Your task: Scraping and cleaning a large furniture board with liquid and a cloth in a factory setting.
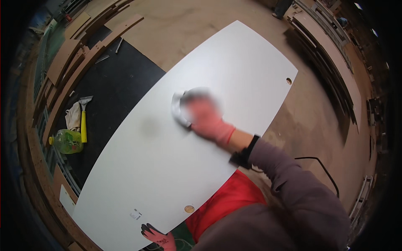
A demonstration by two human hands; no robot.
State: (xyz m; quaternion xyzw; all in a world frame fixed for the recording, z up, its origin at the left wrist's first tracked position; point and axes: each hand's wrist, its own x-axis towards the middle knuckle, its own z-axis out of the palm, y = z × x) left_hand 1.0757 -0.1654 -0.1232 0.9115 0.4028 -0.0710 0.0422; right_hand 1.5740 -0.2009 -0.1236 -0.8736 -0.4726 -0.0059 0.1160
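Observation:
A large white panel [167,167] with slightly bowed-looking edges lies in front of me, with a round hole [289,81] near its far right corner. Over its middle is my right hand [205,115] in a pink glove, smeared by motion. Under and around the fingers shows a whitish piece, probably a cloth [177,111], pressed against the surface; its shape is blurred. At the near edge my left hand [157,235], gloved in pink with dark fingertips, rests its stretched fingers on the panel. Close by are a small label [135,214] and a round tan spot [189,208].
Left on a black surface [121,79] lie a yellow-handled scraper [84,121], a beige rag [73,117] and a bottle of yellow-green liquid [68,141]. Wooden boards [63,62] line the left side. Stacked panels [326,62] stand right; a black cable [320,162] hangs nearby. Someone's leg [282,7] shows far off.

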